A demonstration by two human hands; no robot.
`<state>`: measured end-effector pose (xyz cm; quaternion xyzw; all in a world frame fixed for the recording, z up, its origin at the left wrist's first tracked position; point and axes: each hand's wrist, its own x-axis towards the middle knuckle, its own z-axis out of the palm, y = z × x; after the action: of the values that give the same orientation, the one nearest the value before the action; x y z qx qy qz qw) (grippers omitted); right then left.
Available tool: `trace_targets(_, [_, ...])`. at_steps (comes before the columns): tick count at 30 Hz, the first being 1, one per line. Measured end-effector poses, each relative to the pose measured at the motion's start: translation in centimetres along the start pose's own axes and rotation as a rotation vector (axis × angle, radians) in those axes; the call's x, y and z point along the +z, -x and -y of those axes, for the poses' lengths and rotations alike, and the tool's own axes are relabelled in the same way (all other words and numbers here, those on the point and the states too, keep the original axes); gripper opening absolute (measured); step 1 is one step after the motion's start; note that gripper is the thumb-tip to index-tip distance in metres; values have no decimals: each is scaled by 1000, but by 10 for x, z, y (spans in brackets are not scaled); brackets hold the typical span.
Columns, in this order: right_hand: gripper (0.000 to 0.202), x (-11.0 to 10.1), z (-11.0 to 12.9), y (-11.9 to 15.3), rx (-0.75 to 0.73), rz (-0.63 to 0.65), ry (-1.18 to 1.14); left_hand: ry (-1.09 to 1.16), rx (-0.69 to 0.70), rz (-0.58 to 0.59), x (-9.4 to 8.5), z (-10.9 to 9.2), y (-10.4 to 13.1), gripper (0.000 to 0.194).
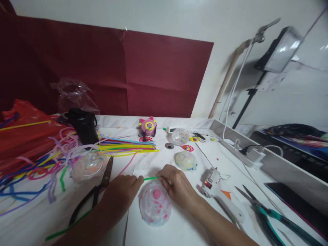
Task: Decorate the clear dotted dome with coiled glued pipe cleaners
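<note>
A green pipe cleaner [150, 178] is stretched between my two hands, just above a clear plastic dome [155, 205] with pink marks. My left hand [125, 191] is closed on one side of it, and a longer green piece [67, 225] shows at lower left beyond my forearm. On the other side, my right hand [176, 182] pinches it between thumb and fingers. Black-handled scissors [104, 182] lie beside my left hand. Under the dome is a white sheet [138, 235]. To the right of my right hand rests a white glue gun [217, 191].
Pipe cleaners [128, 146] lie bundled, with a loose tangle [51, 164] at left. Other clear domes [89, 167] stand around. A pink round ornament [148, 126] is at the back. Green-handled pliers [266, 212], a phone [297, 205] and a power strip [252, 155] are on the right.
</note>
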<state>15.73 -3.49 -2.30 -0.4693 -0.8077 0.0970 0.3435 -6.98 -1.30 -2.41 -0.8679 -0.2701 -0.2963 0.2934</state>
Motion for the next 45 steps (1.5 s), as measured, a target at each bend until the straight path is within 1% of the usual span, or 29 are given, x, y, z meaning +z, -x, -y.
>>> trace_targets(5, [21,2,-1,1,36,-4,28,-5,8,7,-2,1,-2,38])
trace_targets(8, [20,2,0,1,38,-26,8,8,14,13,-1,1,0,39])
trace_targets(14, [19,2,1,2,-7,-94,-83,-13,-56,-14,14,1,13,38])
trace_targets(17, [18,4,0,3,-15,-108,-90,-21,-50,-8,18,2,15,38])
trace_targets(22, [17,4,-2,-1,-9,-57,-69,-27,-13,-3,13,6,10,36])
trace_targets(25, [16,0,1,-7,2,-1,-30,-36,-13,8,9,9,7,36])
trace_targets(27, [18,-5,4,-14,19,60,27,-53,-19,29,9,11,7,36])
trace_targets(29, [15,-9,7,-24,34,133,83,-57,-24,75,12,13,9,36])
trace_targets(31, [13,-11,6,-38,45,183,123,-57,-62,163,17,16,12,34])
trace_targets(33, [19,-11,1,-56,65,189,164,-57,-112,269,21,18,15,32])
trace_targets(35, [22,-9,-7,-79,101,168,237,-57,-150,344,24,20,17,30])
trace_targets(37, [21,-5,-18,-103,139,155,319,-54,-168,379,25,21,16,29])
trace_targets(40, [18,6,-33,-136,203,177,440,-52,-199,434,25,23,15,27])
trace_targets(43, [32,17,-44,-160,267,240,539,-57,-237,479,25,22,14,26])
trace_targets(45, [34,24,-47,-169,289,293,580,-54,-257,502,25,21,13,26])
